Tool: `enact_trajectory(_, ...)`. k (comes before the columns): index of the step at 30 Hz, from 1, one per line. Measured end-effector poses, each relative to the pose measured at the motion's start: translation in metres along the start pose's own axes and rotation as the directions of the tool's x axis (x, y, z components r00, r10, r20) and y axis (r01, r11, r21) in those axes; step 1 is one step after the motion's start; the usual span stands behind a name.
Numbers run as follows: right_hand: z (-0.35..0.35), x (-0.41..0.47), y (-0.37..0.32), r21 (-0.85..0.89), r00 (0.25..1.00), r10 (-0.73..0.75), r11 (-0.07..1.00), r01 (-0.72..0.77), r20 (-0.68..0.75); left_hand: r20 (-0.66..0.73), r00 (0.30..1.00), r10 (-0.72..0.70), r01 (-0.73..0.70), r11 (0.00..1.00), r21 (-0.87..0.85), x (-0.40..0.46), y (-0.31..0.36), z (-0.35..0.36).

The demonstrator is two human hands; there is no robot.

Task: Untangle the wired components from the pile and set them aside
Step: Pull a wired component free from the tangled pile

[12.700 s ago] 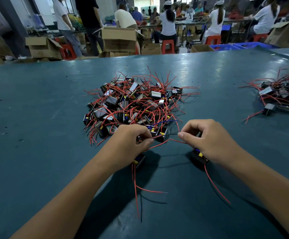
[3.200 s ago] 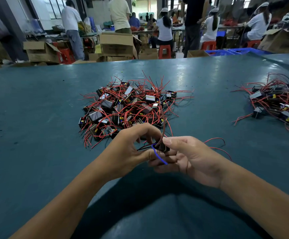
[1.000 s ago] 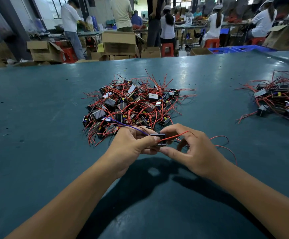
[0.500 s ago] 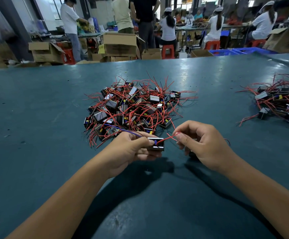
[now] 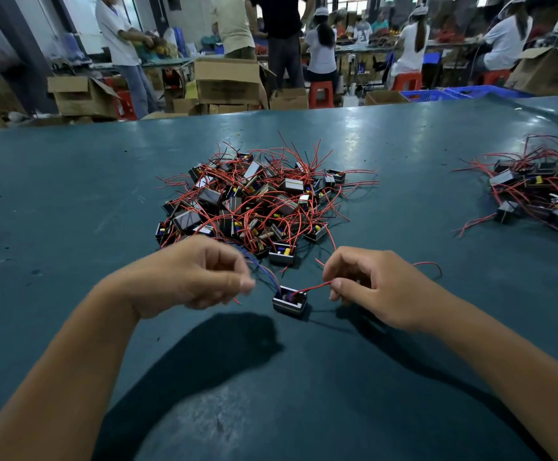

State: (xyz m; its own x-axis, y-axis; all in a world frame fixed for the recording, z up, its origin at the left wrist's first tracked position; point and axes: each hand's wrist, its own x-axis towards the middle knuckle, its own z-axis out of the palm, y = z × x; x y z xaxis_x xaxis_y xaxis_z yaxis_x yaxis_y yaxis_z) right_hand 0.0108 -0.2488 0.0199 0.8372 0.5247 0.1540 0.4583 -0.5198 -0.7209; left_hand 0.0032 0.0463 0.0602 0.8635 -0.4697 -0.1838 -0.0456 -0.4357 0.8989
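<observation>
A tangled pile [image 5: 254, 201] of small black box components with red wires lies mid-table. Just in front of it, one separate black component [image 5: 290, 300] sits low over the table between my hands. My right hand [image 5: 374, 287] pinches its red wire [image 5: 310, 287] at the fingertips. My left hand [image 5: 197, 274] is curled with thumb and forefinger pressed together; the component's blue wire [image 5: 264, 271] runs up to it and a short red wire end pokes out beneath it. A loose red wire loop [image 5: 432, 266] shows behind my right hand.
A second, smaller heap of wired components [image 5: 537, 194] lies at the right edge of the teal table [image 5: 71, 211]. Beyond the far edge are cardboard boxes [image 5: 227, 81], red stools and several people working.
My hands have moved apart. My left hand let go of the component's body, which now sits lower between the hands, linked to them by its wires.
</observation>
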Motion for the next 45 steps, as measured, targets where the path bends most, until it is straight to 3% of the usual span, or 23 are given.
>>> enact_trajectory(2,0.000,0.000,0.000,-0.010,1.000,-0.006,1.000,0.006,0.009,-0.154,0.965,0.213,-0.243,0.945,-0.219,0.006,0.007,0.014)
enact_trajectory(3,0.000,0.000,0.000,-0.008,1.000,-0.010,1.000,0.010,0.011,-0.253,0.920,0.299,-0.344,0.926,-0.157,0.012,0.009,0.024)
enact_trajectory(4,0.000,0.001,-0.001,-0.010,1.000,-0.016,1.000,0.016,0.009,-0.306,0.872,0.383,-0.389,0.920,0.042,0.018,0.008,0.033)
enact_trajectory(6,0.000,0.001,0.001,-0.024,0.999,-0.033,0.999,0.033,-0.010,-0.207,0.837,0.506,-0.356,0.792,0.496,0.027,0.002,0.048)
enact_trajectory(8,0.000,0.002,0.003,-0.039,0.998,-0.049,0.998,0.047,-0.040,-0.081,0.871,0.484,-0.333,0.705,0.625,0.032,-0.006,0.051)
enact_trajectory(10,0.000,0.002,0.004,-0.052,0.996,-0.057,0.997,0.054,-0.065,-0.048,0.904,0.425,-0.322,0.751,0.577,0.033,-0.008,0.054)
enact_trajectory(14,0.000,0.001,0.004,-0.032,0.993,-0.071,0.997,0.068,-0.095,-0.050,0.897,0.438,-0.321,0.726,0.609,0.036,-0.008,0.063)
enact_trajectory(21,-0.009,-0.001,0.006,-0.123,0.990,-0.139,0.982,0.141,0.023,-0.065,0.879,0.473,-0.324,0.690,0.647,0.036,-0.007,0.065)
enact_trajectory(32,-0.008,0.000,0.005,-0.323,0.969,-0.245,0.920,0.221,-0.035,-0.131,0.878,0.461,-0.265,0.695,0.669,0.037,-0.011,0.067)
enact_trajectory(35,-0.004,-0.001,0.000,-0.319,0.962,-0.265,0.919,0.234,-0.060,-0.159,0.857,0.491,-0.220,0.627,0.748,0.036,-0.010,0.073)
enact_trajectory(41,-0.002,-0.001,0.000,-0.317,0.963,-0.236,0.930,0.184,-0.131,-0.184,0.871,0.456,-0.217,0.693,0.688,0.038,-0.008,0.073)
enact_trajectory(45,0.000,-0.001,-0.001,-0.308,0.958,-0.254,0.929,0.203,-0.136,-0.172,0.886,0.430,-0.192,0.679,0.709,0.037,-0.009,0.074)
